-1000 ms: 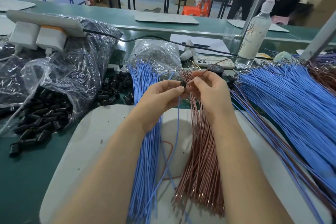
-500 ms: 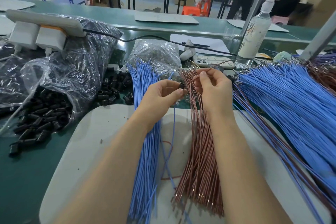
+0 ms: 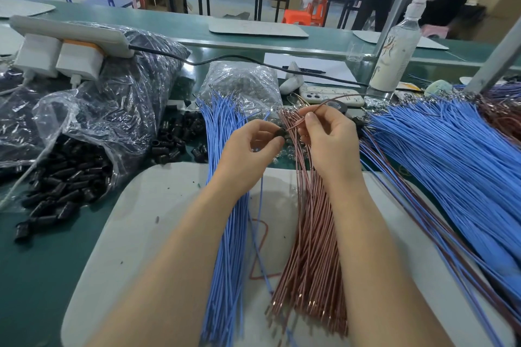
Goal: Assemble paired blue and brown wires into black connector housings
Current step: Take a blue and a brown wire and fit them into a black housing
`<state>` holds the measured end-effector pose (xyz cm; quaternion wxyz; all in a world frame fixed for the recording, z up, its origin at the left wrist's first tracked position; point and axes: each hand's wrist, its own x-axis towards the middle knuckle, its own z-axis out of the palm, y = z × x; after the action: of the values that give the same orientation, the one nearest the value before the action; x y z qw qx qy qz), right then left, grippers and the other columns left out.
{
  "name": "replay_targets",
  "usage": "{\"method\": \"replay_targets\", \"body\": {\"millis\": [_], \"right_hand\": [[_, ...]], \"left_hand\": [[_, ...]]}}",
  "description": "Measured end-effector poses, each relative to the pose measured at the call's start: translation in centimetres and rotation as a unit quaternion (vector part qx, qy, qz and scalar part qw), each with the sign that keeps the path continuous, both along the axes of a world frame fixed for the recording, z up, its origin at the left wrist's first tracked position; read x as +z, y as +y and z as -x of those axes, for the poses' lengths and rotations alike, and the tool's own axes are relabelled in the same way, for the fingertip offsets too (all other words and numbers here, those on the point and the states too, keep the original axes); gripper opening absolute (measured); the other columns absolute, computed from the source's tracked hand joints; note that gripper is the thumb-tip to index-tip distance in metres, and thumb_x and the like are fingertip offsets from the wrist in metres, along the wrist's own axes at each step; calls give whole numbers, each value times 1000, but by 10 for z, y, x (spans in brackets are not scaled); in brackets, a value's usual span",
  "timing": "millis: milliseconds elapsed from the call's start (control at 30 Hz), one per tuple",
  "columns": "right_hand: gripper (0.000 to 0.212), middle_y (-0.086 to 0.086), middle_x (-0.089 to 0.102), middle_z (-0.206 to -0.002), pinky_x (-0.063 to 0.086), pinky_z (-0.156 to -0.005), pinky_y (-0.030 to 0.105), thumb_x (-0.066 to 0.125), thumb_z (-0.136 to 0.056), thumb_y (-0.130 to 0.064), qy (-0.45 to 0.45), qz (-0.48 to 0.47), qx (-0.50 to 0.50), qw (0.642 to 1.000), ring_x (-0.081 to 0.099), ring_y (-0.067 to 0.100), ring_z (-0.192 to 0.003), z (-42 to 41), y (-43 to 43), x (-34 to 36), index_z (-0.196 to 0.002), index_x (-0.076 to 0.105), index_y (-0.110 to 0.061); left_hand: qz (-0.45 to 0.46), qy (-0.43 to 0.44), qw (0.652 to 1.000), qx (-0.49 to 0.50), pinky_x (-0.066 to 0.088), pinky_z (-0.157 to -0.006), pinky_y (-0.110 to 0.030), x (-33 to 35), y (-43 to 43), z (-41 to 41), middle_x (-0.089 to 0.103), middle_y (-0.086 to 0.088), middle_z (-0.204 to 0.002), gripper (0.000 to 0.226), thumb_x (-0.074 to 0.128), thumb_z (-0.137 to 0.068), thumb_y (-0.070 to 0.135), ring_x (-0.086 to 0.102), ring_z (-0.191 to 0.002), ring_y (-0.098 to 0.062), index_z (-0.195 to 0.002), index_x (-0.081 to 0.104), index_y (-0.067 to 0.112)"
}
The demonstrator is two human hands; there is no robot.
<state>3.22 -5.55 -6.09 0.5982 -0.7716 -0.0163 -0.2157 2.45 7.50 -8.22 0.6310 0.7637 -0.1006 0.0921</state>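
Note:
My left hand (image 3: 248, 149) pinches a small black connector housing (image 3: 280, 131); a single blue wire (image 3: 261, 205) hangs down from it over the mat. My right hand (image 3: 328, 138) pinches a brown wire (image 3: 335, 99) between thumb and forefinger, its tip pointed at the housing, the rest arching up to the right. Under my hands lie a bundle of blue wires (image 3: 225, 234) and a bundle of brown wires (image 3: 313, 248). Loose black housings (image 3: 174, 138) lie to the left.
A grey mat (image 3: 135, 234) covers the green bench. An open plastic bag of black housings (image 3: 64, 177) lies at left, a power strip (image 3: 70, 34) on top. A large heap of paired wires (image 3: 451, 172) fills the right. A bottle (image 3: 394, 53) and phone (image 3: 329, 96) stand behind.
My right hand has drawn one brown wire up from the bundle and brought its tip toward the housing. The left hand has kept the housing in place.

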Motion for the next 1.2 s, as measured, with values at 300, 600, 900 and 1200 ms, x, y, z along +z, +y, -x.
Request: {"method": "replay_targets", "body": {"millis": [300, 600, 900, 1200], "right_hand": [[18, -9, 65, -75, 49, -74, 26, 54, -92, -14, 29, 117, 4, 993, 59, 7, -71, 6, 1, 1, -85, 69, -22], [20, 2, 67, -77, 54, -85, 47, 61, -88, -10, 65, 28, 24, 997, 65, 21, -79, 2, 4, -2, -76, 64, -25], [10, -7, 62, -75, 44, -73, 20, 58, -91, -12, 18, 174, -23, 984, 59, 10, -76, 4, 4, -5, -87, 67, -14], [21, 6, 70, -77, 55, -85, 44, 60, -89, -11, 95, 67, 26, 993, 68, 26, -82, 0, 0, -6, -72, 63, -23]], "left_hand": [[-78, -54, 994, 48, 51, -80, -23, -3, 0, -1, 66, 11, -86, 12, 61, -89, 13, 61, -87, -8, -93, 63, 25], [-143, -54, 987, 43, 41, -66, -3, -4, -1, 0, 60, 18, -77, 10, 65, -86, 16, 55, -73, 4, -91, 63, 24], [-143, -28, 988, 57, 42, -64, -4, -5, 0, -1, 62, 12, -77, 7, 63, -88, 18, 57, -73, -2, -91, 61, 24], [-159, -71, 982, 73, 43, -71, -9, -6, 0, -2, 60, 15, -80, 8, 62, -88, 14, 56, -77, -2, -95, 63, 18]]}}
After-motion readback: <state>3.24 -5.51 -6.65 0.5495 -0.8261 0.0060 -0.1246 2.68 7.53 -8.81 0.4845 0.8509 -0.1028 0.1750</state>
